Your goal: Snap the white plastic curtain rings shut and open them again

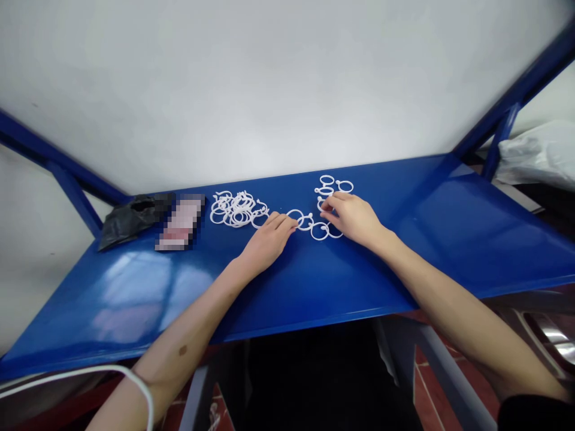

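Note:
Several white curtain rings, each with a small eyelet, lie on a blue table (287, 287). The fingers of my left hand (267, 239) are pressed together at the edge of one ring (295, 211), which overlaps its neighbour. To the right, my right hand (354, 218) curls its fingertips onto another ring (319, 203), partly covering it. Between and below the hands more rings (319, 231) touch or overlap. Behind my right hand stand out a few separate rings (327, 179). A tangled heap of rings (236, 208) sits left of my left hand.
A black plastic bag (130, 221) and a blurred-out flat object (182, 221) rest at the table's left. A white wall (278, 90) rises behind. Blue frame bars (503, 129) flank both sides, with a clear plastic bag (543, 152) at right. A white cable (90, 370) crosses the lower left.

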The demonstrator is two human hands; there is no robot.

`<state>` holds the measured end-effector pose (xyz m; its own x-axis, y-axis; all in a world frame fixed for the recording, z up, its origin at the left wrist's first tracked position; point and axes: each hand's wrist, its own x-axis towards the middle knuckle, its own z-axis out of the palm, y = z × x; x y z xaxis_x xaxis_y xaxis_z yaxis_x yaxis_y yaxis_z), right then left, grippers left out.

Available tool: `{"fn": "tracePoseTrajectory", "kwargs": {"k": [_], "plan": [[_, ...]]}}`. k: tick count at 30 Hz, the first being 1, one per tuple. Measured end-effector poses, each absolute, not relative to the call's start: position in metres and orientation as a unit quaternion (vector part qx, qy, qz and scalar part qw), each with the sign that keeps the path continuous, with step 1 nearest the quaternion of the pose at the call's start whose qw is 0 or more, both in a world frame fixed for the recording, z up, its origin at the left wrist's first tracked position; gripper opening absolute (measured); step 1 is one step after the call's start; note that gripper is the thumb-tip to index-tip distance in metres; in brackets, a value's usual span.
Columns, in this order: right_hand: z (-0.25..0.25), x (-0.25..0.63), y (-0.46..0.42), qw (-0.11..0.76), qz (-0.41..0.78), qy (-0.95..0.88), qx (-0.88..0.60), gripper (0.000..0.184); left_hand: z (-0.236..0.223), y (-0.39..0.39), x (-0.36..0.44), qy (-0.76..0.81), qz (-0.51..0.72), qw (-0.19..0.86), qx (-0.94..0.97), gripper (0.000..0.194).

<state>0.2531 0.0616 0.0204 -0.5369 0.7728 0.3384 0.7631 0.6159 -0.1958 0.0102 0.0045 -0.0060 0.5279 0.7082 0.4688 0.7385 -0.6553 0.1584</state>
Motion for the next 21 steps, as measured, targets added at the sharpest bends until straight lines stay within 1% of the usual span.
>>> {"fn": "tracePoseTrajectory", "kwargs": {"k": [3, 7, 11, 14, 16, 21], "plan": [[0.021, 0.253, 0.061, 0.186, 0.006, -0.874, -0.449, 0.009, -0.007, 0.002, 0.013, -0.409, -0.270, 0.024, -0.871, 0.024], [0.021, 0.251, 0.060, 0.171, 0.020, -0.873, -0.456, 0.014, -0.010, 0.003, 0.013, -0.389, -0.285, 0.016, -0.876, 0.021], [0.021, 0.250, 0.060, 0.168, 0.041, -0.867, -0.468, 0.011, -0.013, 0.008, 0.012, -0.368, -0.298, 0.005, -0.881, 0.025], [0.021, 0.250, 0.060, 0.176, 0.064, -0.866, -0.464, 0.011, -0.016, 0.012, 0.011, -0.361, -0.303, 0.006, -0.882, 0.035], [0.021, 0.249, 0.060, 0.183, 0.081, -0.870, -0.451, 0.010, -0.018, 0.014, 0.010, -0.366, -0.302, 0.009, -0.880, 0.037], [0.016, 0.247, 0.062, 0.224, 0.089, -0.880, -0.408, 0.008, -0.020, 0.018, 0.013, -0.384, -0.273, -0.004, -0.882, 0.030]]}}
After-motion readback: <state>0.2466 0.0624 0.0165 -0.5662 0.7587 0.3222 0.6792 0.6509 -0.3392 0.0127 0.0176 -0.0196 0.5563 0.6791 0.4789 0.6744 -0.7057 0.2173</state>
